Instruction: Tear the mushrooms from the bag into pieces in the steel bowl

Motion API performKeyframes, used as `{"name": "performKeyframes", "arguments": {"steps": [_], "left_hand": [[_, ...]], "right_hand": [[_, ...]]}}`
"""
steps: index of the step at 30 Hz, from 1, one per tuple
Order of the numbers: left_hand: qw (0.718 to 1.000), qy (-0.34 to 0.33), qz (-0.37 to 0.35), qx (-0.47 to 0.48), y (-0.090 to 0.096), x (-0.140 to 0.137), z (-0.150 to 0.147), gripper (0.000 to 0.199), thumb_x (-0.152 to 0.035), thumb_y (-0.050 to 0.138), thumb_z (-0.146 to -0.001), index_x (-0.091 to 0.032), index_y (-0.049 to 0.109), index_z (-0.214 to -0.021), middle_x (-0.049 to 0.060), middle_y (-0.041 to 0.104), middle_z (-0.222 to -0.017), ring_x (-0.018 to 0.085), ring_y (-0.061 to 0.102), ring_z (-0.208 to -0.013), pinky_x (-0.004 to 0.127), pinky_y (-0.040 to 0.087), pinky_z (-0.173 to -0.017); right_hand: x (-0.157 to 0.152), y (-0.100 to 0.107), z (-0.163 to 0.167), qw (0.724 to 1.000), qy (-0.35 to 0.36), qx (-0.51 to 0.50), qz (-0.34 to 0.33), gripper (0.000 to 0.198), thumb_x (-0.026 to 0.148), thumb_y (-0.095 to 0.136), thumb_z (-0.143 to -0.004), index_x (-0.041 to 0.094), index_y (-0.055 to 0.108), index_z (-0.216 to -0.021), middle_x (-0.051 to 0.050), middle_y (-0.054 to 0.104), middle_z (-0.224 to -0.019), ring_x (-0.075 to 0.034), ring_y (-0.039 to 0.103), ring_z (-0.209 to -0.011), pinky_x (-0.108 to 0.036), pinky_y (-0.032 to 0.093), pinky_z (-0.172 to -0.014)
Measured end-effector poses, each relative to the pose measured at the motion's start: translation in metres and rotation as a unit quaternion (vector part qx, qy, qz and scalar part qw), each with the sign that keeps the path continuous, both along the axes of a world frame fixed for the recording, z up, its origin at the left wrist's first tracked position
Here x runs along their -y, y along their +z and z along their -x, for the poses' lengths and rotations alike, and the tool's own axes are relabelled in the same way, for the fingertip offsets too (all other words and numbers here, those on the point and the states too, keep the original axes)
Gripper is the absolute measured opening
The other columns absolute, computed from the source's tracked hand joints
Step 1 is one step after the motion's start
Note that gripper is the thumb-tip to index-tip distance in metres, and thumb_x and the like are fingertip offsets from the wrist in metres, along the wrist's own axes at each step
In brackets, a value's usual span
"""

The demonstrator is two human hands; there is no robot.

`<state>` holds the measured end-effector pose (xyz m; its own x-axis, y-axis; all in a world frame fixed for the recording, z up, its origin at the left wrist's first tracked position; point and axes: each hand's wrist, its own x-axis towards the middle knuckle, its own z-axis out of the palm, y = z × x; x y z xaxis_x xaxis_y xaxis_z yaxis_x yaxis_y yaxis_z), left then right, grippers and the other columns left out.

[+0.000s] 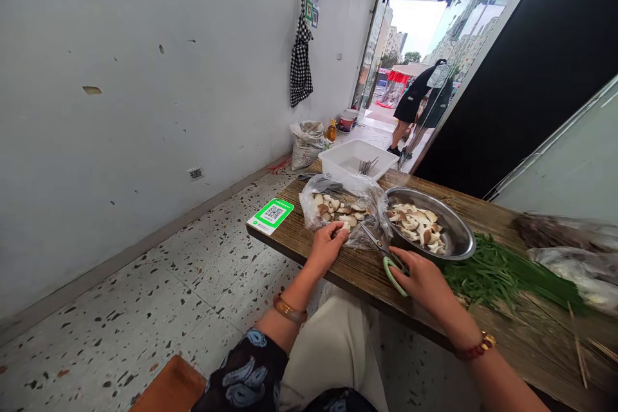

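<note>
My left hand (331, 244) is closed on a pale mushroom piece at the near edge of a clear plastic bag (309, 209). Brown-and-white mushrooms (333, 206) lie inside that opened bag. In my right hand (420, 273) are scissors (396, 277) with light green handles, their blades pointing up and left toward the bag, close to the left hand's mushroom. Just beyond the right hand stands a steel bowl (458, 232) with many cut mushroom pieces (419, 226) in it.
Green leafy vegetables (512, 270) and plastic bags (574, 270) lie to the right on the wooden table (290, 238). A white plastic tub (357, 158) stands behind the mushroom bag. A QR-code card (271, 215) sits at the left corner. Outside the glass door, a person (415, 96) bends over.
</note>
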<state>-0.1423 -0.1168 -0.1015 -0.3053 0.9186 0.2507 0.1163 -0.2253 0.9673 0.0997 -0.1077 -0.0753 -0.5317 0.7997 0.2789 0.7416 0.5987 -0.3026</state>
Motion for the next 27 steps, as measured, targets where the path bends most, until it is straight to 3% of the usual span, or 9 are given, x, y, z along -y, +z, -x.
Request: {"name": "performKeyframes", "arguments": {"steps": [6,12,21,27], "left_hand": [[0.986,-0.04,0.019,0.159,-0.004,-0.004,0.004,0.025,-0.021,0.067,-0.072,-0.015,0.068,-0.096,0.005,0.073,-0.091,0.017,0.065,-0.084,0.026,0.048,-0.08],[0.967,-0.066,0.024,0.244,0.005,0.002,0.0,0.03,-0.025,0.075,-0.066,-0.014,0.063,-0.091,0.008,0.074,-0.087,0.017,0.068,-0.081,0.029,0.047,-0.082],[0.977,-0.024,0.017,0.21,0.02,0.01,-0.016,0.027,-0.03,0.075,-0.064,-0.014,0.063,-0.083,0.002,0.064,-0.08,0.011,0.059,-0.069,0.023,0.049,-0.063],[0.993,-0.011,0.007,0.117,0.023,0.01,-0.018,0.023,-0.023,0.071,-0.064,-0.015,0.059,-0.083,0.0,0.063,-0.075,0.01,0.058,-0.068,0.022,0.047,-0.066]], "right_hand": [[-0.003,-0.012,-0.007,0.999,-0.003,0.028,-0.016,0.037,0.03,0.048,-0.091,0.017,0.06,-0.123,-0.014,0.068,-0.115,-0.028,0.066,-0.099,-0.039,0.051,-0.086],[0.002,0.0,0.002,0.998,0.006,-0.038,-0.04,0.031,0.03,0.048,-0.091,0.02,0.064,-0.115,-0.01,0.067,-0.113,-0.027,0.064,-0.102,-0.041,0.05,-0.089],[-0.002,0.012,0.074,0.959,0.045,-0.278,0.03,0.032,0.028,0.053,-0.086,0.019,0.06,-0.116,-0.009,0.068,-0.103,-0.021,0.064,-0.091,-0.035,0.053,-0.081],[-0.017,0.007,0.099,0.943,0.037,-0.325,0.056,0.036,0.023,0.056,-0.079,0.019,0.059,-0.115,-0.005,0.069,-0.087,-0.018,0.064,-0.076,-0.035,0.053,-0.078]]}}
